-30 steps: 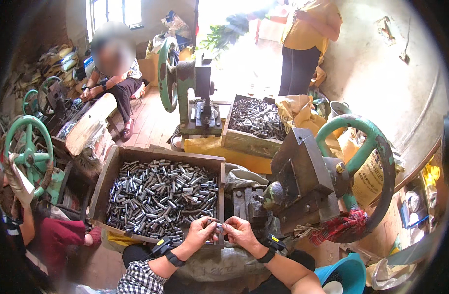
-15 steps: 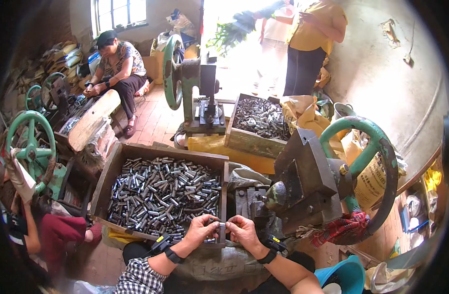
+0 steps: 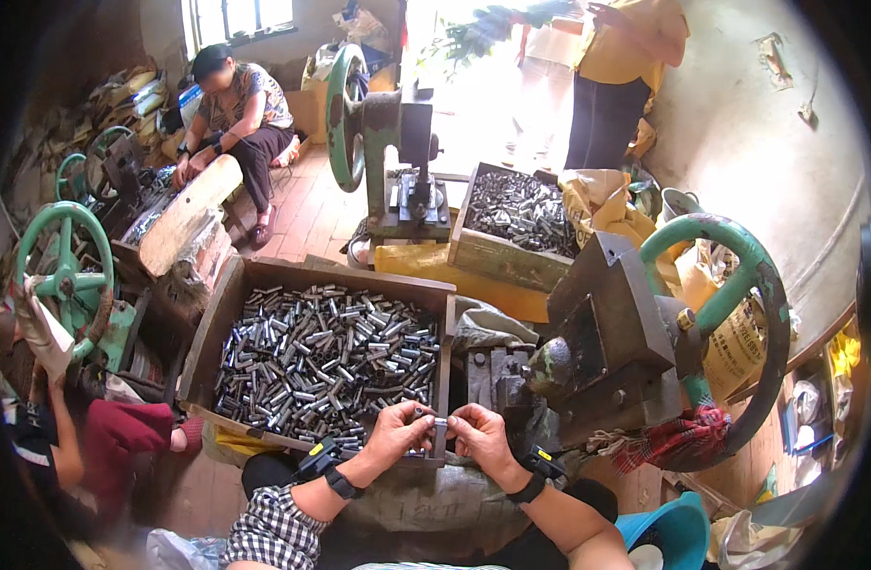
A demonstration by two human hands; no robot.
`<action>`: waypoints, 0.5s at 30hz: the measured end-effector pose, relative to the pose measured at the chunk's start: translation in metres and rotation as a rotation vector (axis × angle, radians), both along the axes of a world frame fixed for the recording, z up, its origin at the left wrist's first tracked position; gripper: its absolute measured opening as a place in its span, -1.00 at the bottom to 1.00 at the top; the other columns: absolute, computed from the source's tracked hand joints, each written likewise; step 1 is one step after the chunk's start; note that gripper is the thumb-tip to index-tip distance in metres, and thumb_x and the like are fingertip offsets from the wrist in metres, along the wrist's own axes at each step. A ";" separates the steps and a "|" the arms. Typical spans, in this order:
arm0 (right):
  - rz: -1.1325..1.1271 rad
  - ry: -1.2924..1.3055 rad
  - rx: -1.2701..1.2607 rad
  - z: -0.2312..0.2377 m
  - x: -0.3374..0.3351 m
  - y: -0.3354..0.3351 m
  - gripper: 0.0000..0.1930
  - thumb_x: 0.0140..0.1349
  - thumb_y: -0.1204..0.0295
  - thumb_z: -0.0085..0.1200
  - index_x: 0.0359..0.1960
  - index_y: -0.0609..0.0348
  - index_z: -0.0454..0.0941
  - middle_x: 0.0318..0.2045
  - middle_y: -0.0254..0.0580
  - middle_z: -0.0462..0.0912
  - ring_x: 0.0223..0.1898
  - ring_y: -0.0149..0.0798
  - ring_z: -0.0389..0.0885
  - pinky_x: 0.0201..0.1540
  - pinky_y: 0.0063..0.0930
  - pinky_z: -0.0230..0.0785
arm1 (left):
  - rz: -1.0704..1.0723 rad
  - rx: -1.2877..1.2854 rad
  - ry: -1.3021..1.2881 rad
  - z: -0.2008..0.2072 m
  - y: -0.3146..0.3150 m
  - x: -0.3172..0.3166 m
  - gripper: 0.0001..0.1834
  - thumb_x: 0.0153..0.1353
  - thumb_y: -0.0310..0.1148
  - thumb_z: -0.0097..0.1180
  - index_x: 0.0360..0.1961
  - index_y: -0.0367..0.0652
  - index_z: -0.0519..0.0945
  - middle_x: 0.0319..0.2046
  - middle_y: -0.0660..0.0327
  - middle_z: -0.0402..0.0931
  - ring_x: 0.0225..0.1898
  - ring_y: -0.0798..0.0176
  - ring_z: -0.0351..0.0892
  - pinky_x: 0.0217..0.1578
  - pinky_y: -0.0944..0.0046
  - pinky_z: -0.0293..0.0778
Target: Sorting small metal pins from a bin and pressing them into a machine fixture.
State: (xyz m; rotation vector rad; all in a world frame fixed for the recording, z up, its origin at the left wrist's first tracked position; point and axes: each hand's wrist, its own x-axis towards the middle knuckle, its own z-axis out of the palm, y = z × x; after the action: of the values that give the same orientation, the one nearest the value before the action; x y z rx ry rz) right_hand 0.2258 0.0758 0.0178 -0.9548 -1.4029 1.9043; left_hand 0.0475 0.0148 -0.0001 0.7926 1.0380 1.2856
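Observation:
Above the near right corner of a wooden box (image 3: 445,356), my two hands meet at fingertip height. My left hand (image 3: 402,434) pinches a short metal tube (image 3: 440,422) from one side. On the other side my right hand (image 3: 483,440) has its thumb and fingertips closed on the same tube. A second small dark piece seems to lie in the left fingers, too small to make out. Inside the box lies a heap of short silvery and dark metal tubes (image 3: 331,356).
Right of the box stands a hand press (image 3: 611,342) with a green wheel (image 3: 773,294) and a red checked cloth (image 3: 678,442). Beyond are another press (image 3: 388,142) and a second tube-filled box (image 3: 502,252). A blue bucket (image 3: 668,527) sits lower right. Co-workers are at left and back.
The whole view has shifted slightly. Both hands stay together at the box corner, still pinching the tube. The seated co-worker at the upper left has reached a hand lower toward the bench.

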 end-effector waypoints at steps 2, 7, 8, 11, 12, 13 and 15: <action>0.003 0.024 -0.006 -0.005 -0.001 0.003 -0.85 0.24 0.40 0.07 -0.30 0.23 0.49 -0.54 -0.30 0.57 -0.65 -0.56 0.45 -0.63 -0.71 0.26 | -0.014 -0.017 -0.020 0.000 -0.001 -0.001 -0.84 0.23 -0.41 0.08 -0.20 -0.24 0.50 -0.46 0.26 0.57 -0.58 0.46 0.55 -0.60 0.52 0.44; -0.002 0.100 -0.092 -0.007 -0.001 0.003 -0.86 0.23 0.41 0.08 -0.34 0.23 0.49 -0.55 -0.29 0.57 -0.67 -0.55 0.43 -0.63 -0.71 0.28 | 0.017 0.058 0.093 0.003 -0.005 0.007 -0.81 0.27 -0.38 0.05 -0.17 -0.26 0.50 -0.44 0.27 0.57 -0.53 0.44 0.59 -0.58 0.53 0.43; 0.002 0.119 -0.126 -0.004 -0.002 0.003 -0.86 0.23 0.41 0.08 -0.35 0.24 0.49 -0.55 -0.29 0.57 -0.68 -0.55 0.43 -0.63 -0.71 0.28 | 0.027 0.078 0.121 0.006 -0.007 0.008 -0.80 0.27 -0.39 0.04 -0.14 -0.26 0.49 -0.44 0.25 0.57 -0.52 0.41 0.59 -0.55 0.51 0.45; -0.006 0.139 -0.122 -0.002 -0.002 0.002 -0.87 0.22 0.44 0.09 -0.37 0.25 0.48 -0.56 -0.28 0.57 -0.67 -0.54 0.43 -0.63 -0.70 0.30 | 0.026 0.068 0.064 -0.001 -0.006 0.010 -0.78 0.28 -0.37 0.03 -0.12 -0.27 0.49 -0.41 0.25 0.58 -0.49 0.43 0.59 -0.51 0.50 0.47; 0.000 0.141 -0.118 -0.003 -0.001 0.002 -0.87 0.22 0.44 0.09 -0.37 0.25 0.48 -0.56 -0.28 0.57 -0.67 -0.54 0.43 -0.63 -0.70 0.30 | 0.036 0.093 0.091 -0.001 -0.006 0.011 -0.77 0.28 -0.36 0.03 -0.11 -0.27 0.49 -0.41 0.26 0.58 -0.48 0.44 0.59 -0.49 0.50 0.48; 0.009 0.142 -0.102 -0.006 -0.001 0.001 -0.88 0.22 0.45 0.09 -0.37 0.24 0.48 -0.55 -0.28 0.57 -0.67 -0.54 0.43 -0.63 -0.70 0.29 | 0.030 0.058 0.062 0.000 -0.007 0.013 -0.77 0.29 -0.36 0.01 -0.11 -0.27 0.49 -0.41 0.26 0.58 -0.47 0.46 0.58 -0.48 0.49 0.49; 0.047 0.139 -0.119 -0.003 0.001 0.005 -0.90 0.21 0.45 0.10 -0.38 0.22 0.48 -0.55 -0.27 0.58 -0.68 -0.54 0.43 -0.63 -0.71 0.29 | 0.022 0.113 0.156 0.008 -0.009 0.012 -0.77 0.29 -0.35 0.01 -0.12 -0.27 0.49 -0.42 0.26 0.58 -0.47 0.47 0.58 -0.47 0.48 0.50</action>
State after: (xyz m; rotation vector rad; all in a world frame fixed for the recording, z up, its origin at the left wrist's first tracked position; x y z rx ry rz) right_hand 0.2265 0.0804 0.0150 -0.8329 -1.2537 2.0661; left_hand 0.0598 0.0056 0.0074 0.9825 1.1072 1.3264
